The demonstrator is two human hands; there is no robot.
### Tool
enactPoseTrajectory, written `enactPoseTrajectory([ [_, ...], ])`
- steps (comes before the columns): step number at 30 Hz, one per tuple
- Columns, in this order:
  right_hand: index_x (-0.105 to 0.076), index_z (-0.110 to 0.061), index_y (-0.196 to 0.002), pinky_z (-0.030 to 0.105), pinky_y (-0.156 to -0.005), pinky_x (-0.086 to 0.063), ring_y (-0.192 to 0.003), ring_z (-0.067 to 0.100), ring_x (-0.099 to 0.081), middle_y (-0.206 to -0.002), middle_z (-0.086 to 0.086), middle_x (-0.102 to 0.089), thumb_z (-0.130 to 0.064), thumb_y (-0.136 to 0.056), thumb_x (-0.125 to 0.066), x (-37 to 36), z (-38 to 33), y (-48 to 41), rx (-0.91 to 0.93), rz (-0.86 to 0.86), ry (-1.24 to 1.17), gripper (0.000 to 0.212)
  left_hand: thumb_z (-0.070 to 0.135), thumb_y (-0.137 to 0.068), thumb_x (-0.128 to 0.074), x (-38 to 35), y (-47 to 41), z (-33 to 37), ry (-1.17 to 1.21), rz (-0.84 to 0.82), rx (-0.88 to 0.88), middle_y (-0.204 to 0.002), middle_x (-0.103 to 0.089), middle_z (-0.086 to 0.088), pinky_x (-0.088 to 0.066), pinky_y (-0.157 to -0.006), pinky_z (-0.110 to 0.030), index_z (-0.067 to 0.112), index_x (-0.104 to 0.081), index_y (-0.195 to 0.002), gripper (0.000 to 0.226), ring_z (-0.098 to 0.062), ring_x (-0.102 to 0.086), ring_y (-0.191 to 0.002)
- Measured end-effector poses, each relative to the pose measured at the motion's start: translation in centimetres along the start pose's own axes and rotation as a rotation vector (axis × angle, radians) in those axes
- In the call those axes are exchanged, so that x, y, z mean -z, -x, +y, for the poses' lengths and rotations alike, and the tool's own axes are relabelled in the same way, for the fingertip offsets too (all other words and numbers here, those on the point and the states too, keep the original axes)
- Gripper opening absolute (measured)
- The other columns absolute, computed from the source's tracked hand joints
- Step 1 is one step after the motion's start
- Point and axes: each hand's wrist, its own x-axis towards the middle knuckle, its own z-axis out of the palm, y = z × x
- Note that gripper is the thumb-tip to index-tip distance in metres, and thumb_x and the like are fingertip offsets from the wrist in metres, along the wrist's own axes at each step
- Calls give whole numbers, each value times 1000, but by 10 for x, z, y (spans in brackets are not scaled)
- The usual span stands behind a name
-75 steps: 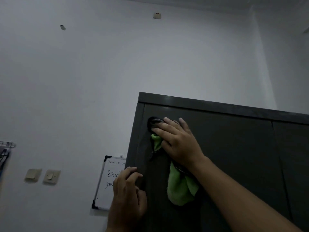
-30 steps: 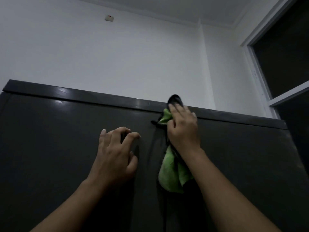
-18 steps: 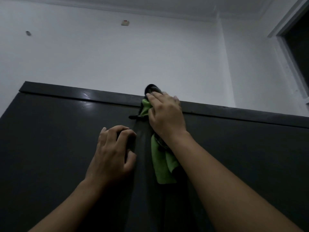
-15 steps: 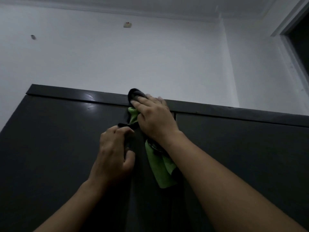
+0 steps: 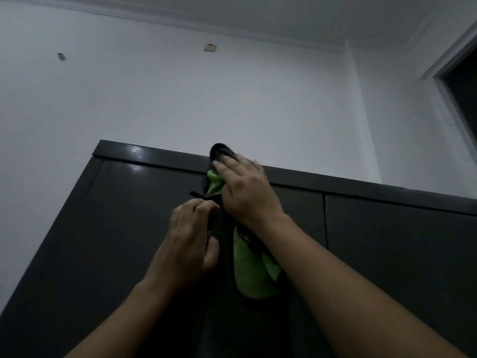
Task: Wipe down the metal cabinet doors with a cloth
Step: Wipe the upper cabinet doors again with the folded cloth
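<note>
A dark metal cabinet fills the lower view; its left door (image 5: 116, 241) meets the right door (image 5: 400, 254) at a seam. My right hand (image 5: 247, 195) presses a green and black cloth (image 5: 254, 275) flat against the left door's top, fingertips over the cabinet's top rim (image 5: 154, 155). The cloth's lower half hangs down below my wrist. My left hand (image 5: 188, 241) lies against the door just left of it. Its curled fingers close on the cloth's black edge.
A white wall rises behind the cabinet, with a small fixture (image 5: 209, 47) high up and the ceiling above. A dark framed opening (image 5: 464, 94) is at the far right. The cabinet's left edge runs down to the lower left.
My right hand slid the cloth left along the door's top, away from the door seam. My left hand moved up and right from the bare door to the cloth's black edge.
</note>
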Motion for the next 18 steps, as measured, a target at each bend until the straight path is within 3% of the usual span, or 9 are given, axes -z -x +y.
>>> enactPoseTrajectory([
  [3,-57,-20,-143,49,-121,-18,-148,25,-35,-153,2,-49,-20,-89,-39,4,-11,1,115,-137,-72,57,27,-76,-44,5,5,-4,53,37,55,-119,-46,-9,-31,-86,-13,17,-43,-126,50,-30,-47,-109],
  [5,-59,-24,-141,51,-119,-20,-145,21,-40,-151,-2,-52,-24,-88,-35,9,2,3,79,-104,-21,58,26,-76,-45,7,9,-6,63,53,35,-117,-45,-8,-30,-93,-11,17,-45,-123,48,-29,-48,-108],
  [7,-63,-21,-137,55,-116,-28,-136,24,-50,-143,2,-59,-28,-85,-31,13,16,6,-102,65,19,61,23,-78,-48,10,12,-11,58,76,-11,-118,-49,-9,-23,-101,-10,15,-46,-121,44,-29,-50,-108],
  [9,-65,-17,-134,54,-116,-30,-130,27,-55,-137,5,-63,-27,-86,-32,14,17,3,-313,144,18,59,22,-79,-48,12,19,-14,50,81,-22,-118,-48,-9,-30,-97,-18,14,-46,-121,42,-26,-47,-108],
  [11,-68,-15,-129,49,-112,-35,-122,29,-59,-130,6,-67,-26,-85,-36,8,7,-6,-382,156,16,56,22,-80,-46,12,27,-14,45,67,-19,-118,-46,-8,-38,-89,-26,15,-46,-121,41,-23,-43,-108],
  [15,-70,-13,-126,48,-101,-47,-115,33,-63,-128,8,-69,-30,-83,-31,-5,-21,-33,-170,110,-28,61,24,-79,-42,9,32,-12,32,41,-28,-119,-41,-7,-45,-85,-32,14,-44,-121,43,-24,-39,-110],
  [18,-65,-13,-134,51,-103,-46,-121,34,-60,-136,9,-64,-27,-85,-31,-10,-27,-46,-49,2,-43,61,27,-79,-45,11,32,-15,49,24,8,-121,-40,-5,-42,-79,-27,16,-43,-122,44,-20,-38,-111],
])
